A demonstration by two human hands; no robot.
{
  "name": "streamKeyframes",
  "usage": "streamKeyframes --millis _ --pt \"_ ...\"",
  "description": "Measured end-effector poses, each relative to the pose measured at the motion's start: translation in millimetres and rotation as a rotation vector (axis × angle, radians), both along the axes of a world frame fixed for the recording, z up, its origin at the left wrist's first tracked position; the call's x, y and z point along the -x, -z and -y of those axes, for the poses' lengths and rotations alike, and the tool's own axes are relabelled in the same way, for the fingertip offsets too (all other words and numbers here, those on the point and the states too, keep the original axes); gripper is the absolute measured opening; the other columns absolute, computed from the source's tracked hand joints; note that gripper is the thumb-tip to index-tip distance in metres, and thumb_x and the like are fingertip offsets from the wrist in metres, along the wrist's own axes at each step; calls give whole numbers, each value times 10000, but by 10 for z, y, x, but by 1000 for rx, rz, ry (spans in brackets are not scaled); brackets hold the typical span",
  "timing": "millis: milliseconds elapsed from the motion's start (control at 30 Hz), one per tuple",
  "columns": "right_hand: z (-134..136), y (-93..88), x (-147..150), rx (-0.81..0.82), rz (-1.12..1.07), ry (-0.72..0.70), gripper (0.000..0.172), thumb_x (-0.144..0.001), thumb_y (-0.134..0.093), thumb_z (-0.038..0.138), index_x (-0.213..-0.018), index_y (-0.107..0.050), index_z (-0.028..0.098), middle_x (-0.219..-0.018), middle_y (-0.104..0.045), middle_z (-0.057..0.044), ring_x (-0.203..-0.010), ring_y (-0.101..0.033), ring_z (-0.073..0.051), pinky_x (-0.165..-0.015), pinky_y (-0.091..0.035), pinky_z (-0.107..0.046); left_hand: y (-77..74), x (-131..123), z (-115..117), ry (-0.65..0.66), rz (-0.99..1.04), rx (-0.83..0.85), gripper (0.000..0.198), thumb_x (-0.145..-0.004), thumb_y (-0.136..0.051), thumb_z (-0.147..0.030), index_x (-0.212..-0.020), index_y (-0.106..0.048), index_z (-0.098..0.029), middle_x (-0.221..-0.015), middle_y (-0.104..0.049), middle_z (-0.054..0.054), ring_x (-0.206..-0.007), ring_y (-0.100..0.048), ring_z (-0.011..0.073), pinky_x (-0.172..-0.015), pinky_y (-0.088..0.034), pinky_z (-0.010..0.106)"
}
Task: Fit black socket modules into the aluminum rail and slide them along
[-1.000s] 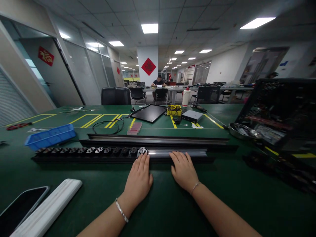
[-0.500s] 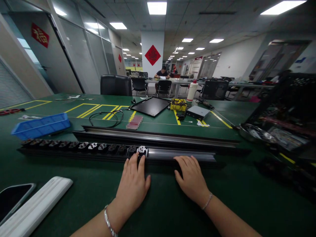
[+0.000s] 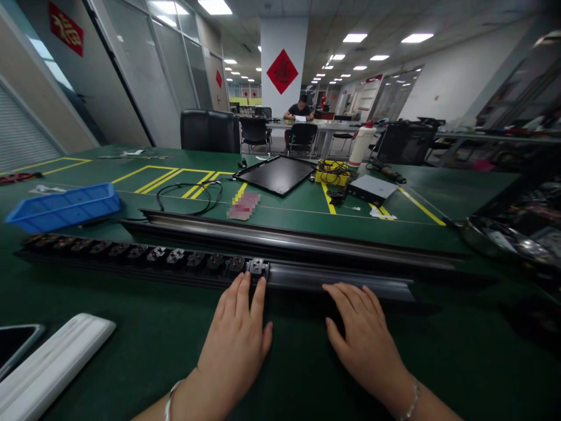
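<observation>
Open-plan workshop, long green-matted workbench (image 3: 473, 196) with yellow tape lines; a seated person (image 3: 300, 111) works at a far table, 12 o'clock. Main item: a long black socket rail (image 3: 144, 260) lying flat across the bench directly ahead of the hands, socket modules in a row from 9 o'clock to the centre, with a bare dark channel section (image 3: 342, 282) continuing toward 3 o'clock. A second dark metal rail (image 3: 289, 241) lies parallel just behind it. Left hand (image 3: 232, 345) rests flat, fingers spread and open, fingertips (image 3: 241, 286) on the near edge by the last socket module (image 3: 257, 268). Right hand (image 3: 362, 333) is also flat and open, fingertips (image 3: 350, 292) on the bare channel's near edge. Neither hand is gripping. Blue plastic tray (image 3: 63, 207) at 10 o'clock, steel bowl (image 3: 499, 237) at 3 o'clock, white bar (image 3: 52, 368) and phone (image 3: 13, 348) at 9 o'clock. Black panel (image 3: 276, 174), yellow cable box (image 3: 332, 172) and grey box (image 3: 372, 189) sit beyond the rails, 12 to 1 o'clock.
</observation>
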State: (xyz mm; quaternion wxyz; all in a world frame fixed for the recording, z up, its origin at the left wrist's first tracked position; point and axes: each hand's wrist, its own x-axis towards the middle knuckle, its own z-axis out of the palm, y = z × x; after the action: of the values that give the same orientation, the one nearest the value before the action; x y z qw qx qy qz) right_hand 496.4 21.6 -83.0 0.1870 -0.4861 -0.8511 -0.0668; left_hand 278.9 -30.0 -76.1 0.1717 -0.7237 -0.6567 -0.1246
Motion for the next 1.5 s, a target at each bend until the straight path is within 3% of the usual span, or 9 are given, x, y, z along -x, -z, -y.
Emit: streamKeyframes --millis 500,1500 --pt "2 -36 34 27 -20 8 432 -797 -468 213 -1228 -482 190 -1167 -567 -74 -1135 -463 -229 -1063 -227 -455 -62 11 -31 14 60 16 542 -771 -542 -261 -1273 -430 -91 -1281 -442 211 -1215 -403 341 -1000 -361 489" --pt "8 -63 60 47 -85 25 395 -794 -467 217 -1185 -519 195 -1133 -587 -73 -1105 -483 -229 -1049 -235 -461 -24 -18 -100 -50 244 6 491 -749 -568 -236 -1231 -512 -162 -1193 -443 164 -1144 -414 324 -971 -363 490"
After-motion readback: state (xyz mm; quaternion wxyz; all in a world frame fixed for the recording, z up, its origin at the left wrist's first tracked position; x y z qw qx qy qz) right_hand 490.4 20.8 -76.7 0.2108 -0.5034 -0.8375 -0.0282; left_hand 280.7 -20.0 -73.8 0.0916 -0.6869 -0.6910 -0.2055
